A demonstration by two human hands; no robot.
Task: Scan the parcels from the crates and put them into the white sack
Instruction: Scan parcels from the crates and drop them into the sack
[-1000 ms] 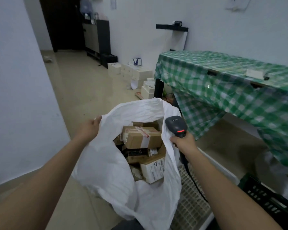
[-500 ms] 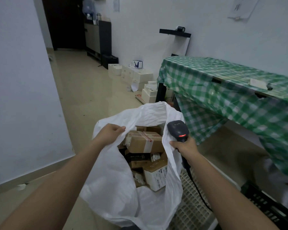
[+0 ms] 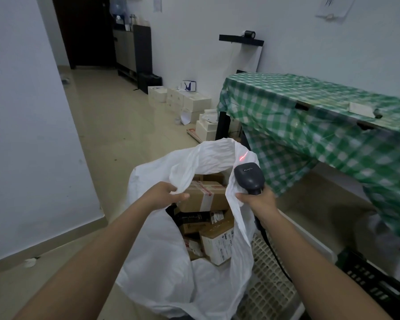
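At sack mouth | my left hand [image 3: 164,195] pinches the crinkled white plastic sack [image 3: 162,255] rim | my right hand [image 3: 258,199] curls round the dark grey handheld scanner [image 3: 248,177] and sack edge | brown cardboard parcels [image 3: 206,211] inside sack | white lattice crate [image 3: 267,287] beside it

My left hand [image 3: 165,195] now grips the white sack [image 3: 162,250] rim nearer centre frame, over the parcels, and the scanner's [image 3: 248,179] red line now falls on the sack.
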